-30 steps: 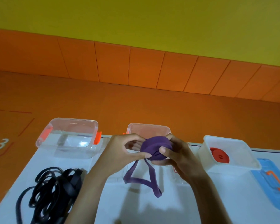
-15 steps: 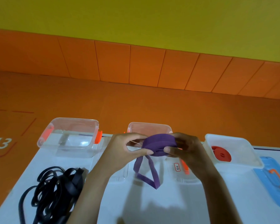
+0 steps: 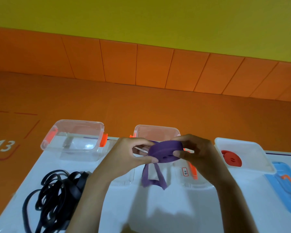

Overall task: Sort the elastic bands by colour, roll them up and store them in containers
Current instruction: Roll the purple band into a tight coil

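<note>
Both hands are up over the desk [image 3: 175,207], mid-roll on the purple band [image 3: 165,153]. Grip: left hand [image 3: 129,155] has thumb and fingers [image 3: 154,159] pinching the coil's left edge. On the right hand [image 3: 196,152], the thumb presses the coil face and the other fingers curl over the top rim, likely clamping so the turns don't spring loose. A short unrolled tail [image 3: 152,178] hangs below the coil.

The coil is held in front of the middle clear container [image 3: 156,130], probably its destination; the hands block most of that box. One red roll [image 3: 231,158] already sits in the white container [image 3: 245,148]. The tangled black bands [image 3: 57,195] lie unrolled on the desk, near the left clear container [image 3: 74,137]. Roughly a third done, by the look of it.
</note>
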A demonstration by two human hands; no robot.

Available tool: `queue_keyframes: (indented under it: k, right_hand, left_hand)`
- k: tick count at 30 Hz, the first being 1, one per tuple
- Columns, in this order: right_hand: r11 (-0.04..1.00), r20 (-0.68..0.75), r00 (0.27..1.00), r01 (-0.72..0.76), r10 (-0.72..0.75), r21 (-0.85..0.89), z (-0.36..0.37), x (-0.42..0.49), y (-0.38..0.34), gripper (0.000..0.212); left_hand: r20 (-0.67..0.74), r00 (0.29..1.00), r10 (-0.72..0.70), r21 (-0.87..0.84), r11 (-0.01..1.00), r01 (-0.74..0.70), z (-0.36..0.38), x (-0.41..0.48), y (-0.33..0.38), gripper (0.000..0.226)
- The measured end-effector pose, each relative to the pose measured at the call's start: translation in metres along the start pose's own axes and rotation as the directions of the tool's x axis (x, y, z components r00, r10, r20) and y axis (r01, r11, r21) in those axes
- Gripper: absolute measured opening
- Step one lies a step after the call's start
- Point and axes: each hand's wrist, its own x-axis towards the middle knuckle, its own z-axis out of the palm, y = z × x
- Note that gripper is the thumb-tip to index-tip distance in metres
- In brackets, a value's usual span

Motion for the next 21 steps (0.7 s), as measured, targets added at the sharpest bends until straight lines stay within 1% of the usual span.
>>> queue_keyframes:
  k: [2,5,7,8,11,13,15,16,18,19,20,21]
  right_hand:
    - [0.999,0.009,1.000,-0.017,0.017,0.048,0.005,0.000,0.001,0.027]
    - [0.999,0.058,0.997,-0.043,0.045,-0.031,0.010,0.001,0.003,0.032]
    - [0.998,0.045,0.998,-0.043,0.045,-0.042,0.008,0.002,0.002,0.029]
    - [0.999,0.029,0.999,-0.039,0.039,-0.016,0.006,0.003,0.002,0.026]
    - [0.988,-0.011,0.998,-0.059,0.061,0.143,0.002,0.002,0.003,0.028]
    - [0.947,-0.015,0.994,-0.099,0.108,0.306,0.005,0.003,0.007,0.031]
    - [0.908,0.003,0.991,-0.126,0.136,0.401,0.009,0.002,0.010,0.035]
    - [0.908,0.013,0.991,-0.128,0.134,0.398,0.011,0.002,0.010,0.035]
    - [0.941,0.035,0.994,-0.107,0.101,0.320,0.014,0.003,0.008,0.040]
    - [0.959,0.046,0.995,-0.098,0.089,0.265,0.015,0.004,0.006,0.043]
    - [0.969,0.047,0.995,-0.095,0.087,0.229,0.016,0.005,0.004,0.042]
    - [0.968,0.036,0.995,-0.096,0.090,0.231,0.017,0.006,0.003,0.039]
  left_hand:
    - [-0.012,1.000,-0.013,0.025,1.000,0.014,-0.003,-0.001,0.000,0.028]
    - [-0.035,0.999,0.026,0.094,0.995,-0.023,-0.002,-0.002,0.000,0.026]
    - [-0.067,0.996,0.056,0.061,0.997,-0.052,0.000,-0.003,0.000,0.027]
    - [-0.078,0.995,0.062,0.030,0.998,-0.059,0.000,-0.003,0.001,0.028]
    - [-0.045,0.999,0.009,-0.055,0.998,-0.011,-0.004,-0.002,0.004,0.030]
    - [-0.014,0.999,-0.052,-0.068,0.996,0.051,-0.007,0.000,0.003,0.031]
    - [-0.038,0.996,-0.080,-0.065,0.995,0.077,-0.008,0.001,0.001,0.030]
    - [-0.052,0.995,-0.081,-0.052,0.996,0.079,-0.008,0.001,0.001,0.030]
    - [-0.062,0.996,-0.071,-0.017,0.997,0.071,-0.009,0.001,0.001,0.035]
    - [-0.066,0.996,-0.066,-0.027,0.998,0.065,-0.009,0.001,0.001,0.038]
    - [-0.074,0.995,-0.063,-0.057,0.997,0.058,-0.008,0.002,0.000,0.039]
    - [-0.088,0.995,-0.056,-0.088,0.995,0.048,-0.007,0.002,0.000,0.038]
